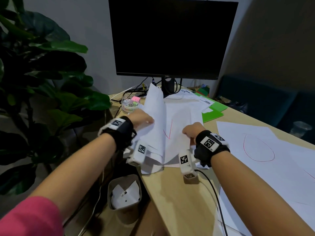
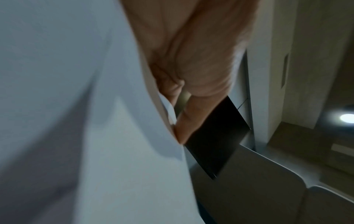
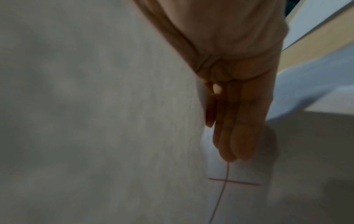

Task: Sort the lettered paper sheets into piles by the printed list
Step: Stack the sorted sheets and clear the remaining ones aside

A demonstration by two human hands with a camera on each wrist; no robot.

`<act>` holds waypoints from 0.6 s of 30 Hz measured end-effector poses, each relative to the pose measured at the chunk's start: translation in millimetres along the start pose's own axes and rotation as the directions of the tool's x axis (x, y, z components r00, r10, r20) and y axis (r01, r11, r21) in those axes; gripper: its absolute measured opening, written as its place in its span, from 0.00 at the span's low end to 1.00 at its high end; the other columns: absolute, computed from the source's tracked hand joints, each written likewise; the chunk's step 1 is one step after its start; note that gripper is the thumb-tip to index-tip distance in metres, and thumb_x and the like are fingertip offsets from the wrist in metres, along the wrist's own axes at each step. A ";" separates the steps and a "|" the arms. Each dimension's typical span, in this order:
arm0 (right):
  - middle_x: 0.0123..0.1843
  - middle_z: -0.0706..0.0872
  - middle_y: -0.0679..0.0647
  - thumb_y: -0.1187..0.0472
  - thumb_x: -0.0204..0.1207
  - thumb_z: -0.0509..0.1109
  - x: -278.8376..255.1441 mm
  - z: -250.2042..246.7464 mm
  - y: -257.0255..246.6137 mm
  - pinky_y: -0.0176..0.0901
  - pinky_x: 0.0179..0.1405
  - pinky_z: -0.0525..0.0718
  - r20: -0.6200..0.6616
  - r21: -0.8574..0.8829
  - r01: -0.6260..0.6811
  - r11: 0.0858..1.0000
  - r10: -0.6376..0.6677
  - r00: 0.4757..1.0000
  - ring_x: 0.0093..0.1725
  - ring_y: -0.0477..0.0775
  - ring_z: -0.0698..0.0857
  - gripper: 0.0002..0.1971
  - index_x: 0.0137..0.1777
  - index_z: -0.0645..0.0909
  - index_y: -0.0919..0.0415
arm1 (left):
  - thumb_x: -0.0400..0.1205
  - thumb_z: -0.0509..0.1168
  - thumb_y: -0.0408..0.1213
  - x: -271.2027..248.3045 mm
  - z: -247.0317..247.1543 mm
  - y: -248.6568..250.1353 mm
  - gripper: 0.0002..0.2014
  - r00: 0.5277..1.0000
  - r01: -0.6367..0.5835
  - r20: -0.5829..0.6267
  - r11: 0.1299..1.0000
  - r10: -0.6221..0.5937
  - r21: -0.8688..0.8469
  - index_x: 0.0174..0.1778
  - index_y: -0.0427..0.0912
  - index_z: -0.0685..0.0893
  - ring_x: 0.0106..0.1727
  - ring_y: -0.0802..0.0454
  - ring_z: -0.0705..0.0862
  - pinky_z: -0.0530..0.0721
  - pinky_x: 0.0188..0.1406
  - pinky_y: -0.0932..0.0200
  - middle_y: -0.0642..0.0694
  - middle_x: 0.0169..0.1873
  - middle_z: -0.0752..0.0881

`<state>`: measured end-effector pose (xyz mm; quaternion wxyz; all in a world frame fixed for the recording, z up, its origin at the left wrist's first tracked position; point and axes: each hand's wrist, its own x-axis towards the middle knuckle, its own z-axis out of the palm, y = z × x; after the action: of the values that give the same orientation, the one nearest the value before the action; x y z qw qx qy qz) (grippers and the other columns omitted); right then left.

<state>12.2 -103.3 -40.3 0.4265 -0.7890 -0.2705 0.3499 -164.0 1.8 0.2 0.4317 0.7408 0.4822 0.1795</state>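
A stack of white sheets [image 1: 177, 120] lies on the desk before the monitor; the exposed one bears red strokes. My left hand [image 1: 143, 119] pinches several sheets [image 1: 156, 106] by their edge and holds them lifted and folded back to the left; the left wrist view shows the thumb and curled fingers [image 2: 184, 124] on that paper [image 2: 76, 106]. My right hand [image 1: 192, 131] sits at the stack's near right corner. In the right wrist view its fingers [image 3: 235, 121] lie straight on a sheet with a red cross [image 3: 239, 197], beside a raised sheet [image 3: 95, 106]; the thumb is hidden.
A separate pile [image 1: 255, 150] with a red oval drawn on it lies at right. Printed papers [image 1: 196, 97] and green folders [image 1: 214, 108] sit behind the stack. A monitor [image 1: 170, 40], a stationery jar [image 1: 131, 103], a plant [image 1: 42, 65] and a floor bin [image 1: 126, 193] surround the desk [image 1: 179, 201].
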 end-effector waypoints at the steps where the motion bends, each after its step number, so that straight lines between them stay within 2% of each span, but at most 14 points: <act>1: 0.50 0.78 0.58 0.68 0.75 0.65 0.8 -3.5 5.0 0.44 0.41 0.81 -0.008 -0.009 -0.013 1.000 0.013 1.000 0.50 0.54 0.79 0.10 0.36 0.69 0.56 | 0.78 0.71 0.33 0.7 -12.1 -0.5 0.15 1.000 -0.006 -0.020 1.000 0.007 0.017 0.26 0.41 0.76 0.36 0.50 0.76 0.69 0.29 0.61 0.46 0.30 0.77; 3: 0.54 0.74 0.57 0.67 0.78 0.63 3.6 -9.3 13.4 0.43 0.46 0.77 0.007 -0.023 -0.023 0.999 0.024 1.000 0.52 0.51 0.75 0.13 0.35 0.67 0.54 | 0.78 0.72 0.34 0.7 -30.6 -4.6 0.14 0.999 -0.004 -0.044 0.999 0.006 0.044 0.28 0.41 0.77 0.36 0.50 0.77 0.72 0.32 0.60 0.46 0.32 0.78; 6: 0.55 0.78 0.58 0.67 0.74 0.68 8.5 -12.6 17.5 0.47 0.53 0.83 0.049 -0.052 -0.046 0.998 0.049 0.998 0.52 0.55 0.78 0.10 0.36 0.71 0.55 | 0.75 0.76 0.36 3.4 -43.4 -16.5 0.14 0.999 0.008 -0.044 0.999 -0.006 0.039 0.27 0.40 0.78 0.40 0.43 0.82 0.78 0.43 0.55 0.41 0.35 0.84; 8: 0.53 0.80 0.60 0.68 0.71 0.71 11.6 -13.5 17.7 0.53 0.59 0.85 0.089 -0.101 -0.064 0.993 0.073 0.993 0.52 0.58 0.80 0.08 0.38 0.74 0.58 | 0.74 0.76 0.36 4.8 -45.5 -23.5 0.15 0.999 0.003 -0.044 1.000 -0.002 0.028 0.27 0.40 0.78 0.43 0.42 0.83 0.79 0.46 0.52 0.40 0.36 0.85; 10: 0.47 0.80 0.60 0.70 0.70 0.72 8.1 -16.2 17.3 0.55 0.59 0.85 0.114 -0.151 -0.076 0.986 0.093 0.989 0.51 0.60 0.81 0.09 0.38 0.74 0.60 | 0.75 0.76 0.33 4.2 -44.7 -27.2 0.13 0.999 0.004 -0.042 1.000 -0.004 0.002 0.30 0.39 0.78 0.44 0.41 0.85 0.82 0.51 0.51 0.37 0.41 0.86; 11: 0.45 0.79 0.59 0.71 0.69 0.72 7.1 -18.2 18.1 0.55 0.58 0.85 0.124 -0.169 -0.072 0.983 0.094 0.988 0.50 0.60 0.81 0.10 0.38 0.74 0.60 | 0.75 0.75 0.31 2.9 -44.3 -27.3 0.12 0.999 -0.005 -0.045 1.000 0.004 -0.024 0.32 0.38 0.78 0.42 0.41 0.85 0.83 0.49 0.52 0.35 0.44 0.86; 12: 0.44 0.79 0.59 0.73 0.69 0.72 6.3 -20.2 18.7 0.54 0.58 0.86 0.134 -0.189 -0.067 0.980 0.094 0.986 0.50 0.60 0.81 0.10 0.37 0.74 0.60 | 0.75 0.74 0.30 -0.4 -44.1 -26.2 0.12 0.999 -0.011 -0.052 0.999 0.008 -0.047 0.32 0.38 0.77 0.37 0.46 0.83 0.83 0.43 0.55 0.36 0.41 0.85; 14: 0.45 0.79 0.59 0.74 0.69 0.71 5.5 -23.7 20.5 0.52 0.54 0.86 0.144 -0.214 -0.060 0.975 0.093 0.985 0.49 0.60 0.81 0.11 0.38 0.73 0.60 | 0.77 0.72 0.27 -7.8 -42.7 -24.4 0.17 0.998 -0.018 -0.056 0.996 0.013 -0.086 0.27 0.40 0.72 0.23 0.56 0.78 0.76 0.24 0.65 0.44 0.24 0.81; 15: 0.46 0.78 0.60 0.74 0.70 0.70 5.5 -24.5 21.6 0.50 0.50 0.86 0.146 -0.222 -0.050 0.974 0.084 0.986 0.49 0.60 0.81 0.12 0.37 0.72 0.59 | 0.77 0.71 0.26 -10.4 -41.2 -24.8 0.19 0.999 -0.021 -0.048 0.992 0.015 -0.124 0.24 0.41 0.70 0.16 0.60 0.76 0.73 0.18 0.70 0.50 0.16 0.78; 16: 0.47 0.78 0.60 0.75 0.72 0.68 5.3 -25.0 22.2 0.47 0.45 0.85 0.148 -0.225 -0.040 0.974 0.074 0.986 0.48 0.60 0.81 0.12 0.37 0.71 0.59 | 0.77 0.70 0.24 -15.5 -38.2 -23.2 0.21 0.999 -0.015 -0.031 0.985 0.009 -0.172 0.22 0.41 0.71 0.13 0.63 0.74 0.71 0.15 0.73 0.53 0.12 0.76; 18: 0.43 0.77 0.58 0.75 0.74 0.66 4.9 -24.9 22.1 0.43 0.36 0.83 0.134 -0.234 -0.010 0.972 0.042 0.990 0.42 0.58 0.81 0.13 0.36 0.69 0.58 | 0.75 0.72 0.22 -16.4 -31.8 -24.6 0.24 0.999 -0.013 -0.037 0.973 0.004 -0.231 0.16 0.43 0.73 0.15 0.61 0.77 0.75 0.20 0.72 0.50 0.16 0.76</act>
<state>37.5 -122.6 -51.2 0.3066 -0.8109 -0.3281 0.3752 -207.2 6.3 0.6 0.5053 0.6842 0.4628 0.2497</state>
